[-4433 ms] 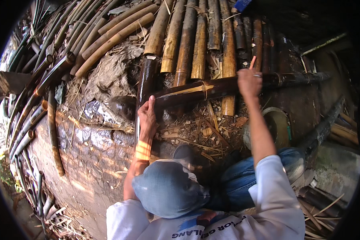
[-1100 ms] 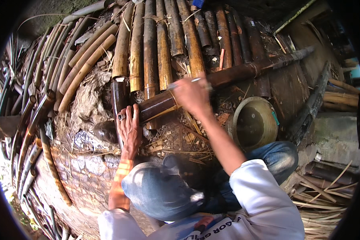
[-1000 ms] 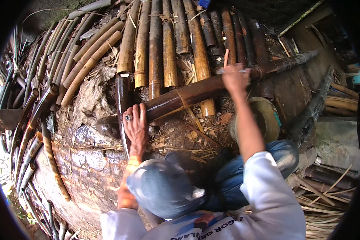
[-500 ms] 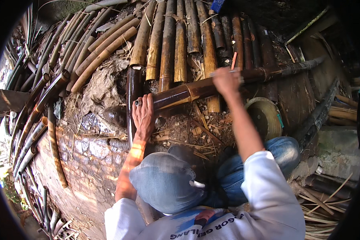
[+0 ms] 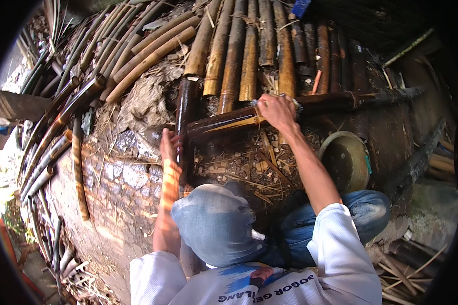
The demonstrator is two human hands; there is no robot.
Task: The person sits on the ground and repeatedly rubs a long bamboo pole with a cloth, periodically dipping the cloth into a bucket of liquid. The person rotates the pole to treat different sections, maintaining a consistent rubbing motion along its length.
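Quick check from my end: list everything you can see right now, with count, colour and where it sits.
long bamboo pole: one, dark brown, lying crosswise at centre, under the right hand
short dark bamboo piece: one, blackish, upright at the pole's left end, beside the left hand
cut bamboo poles: many, tan to brown, stacked side by side along the top
thin bamboo canes: many, grey-green, piled down the left edge
round bowl: one, dull yellow-green, right of centre on the ground
bamboo shavings: scattered, pale brown, below the pole
stone paving: grey-brown, lower left
left hand: open, against the short piece
right hand: closed on the pole; a tool cannot be made out
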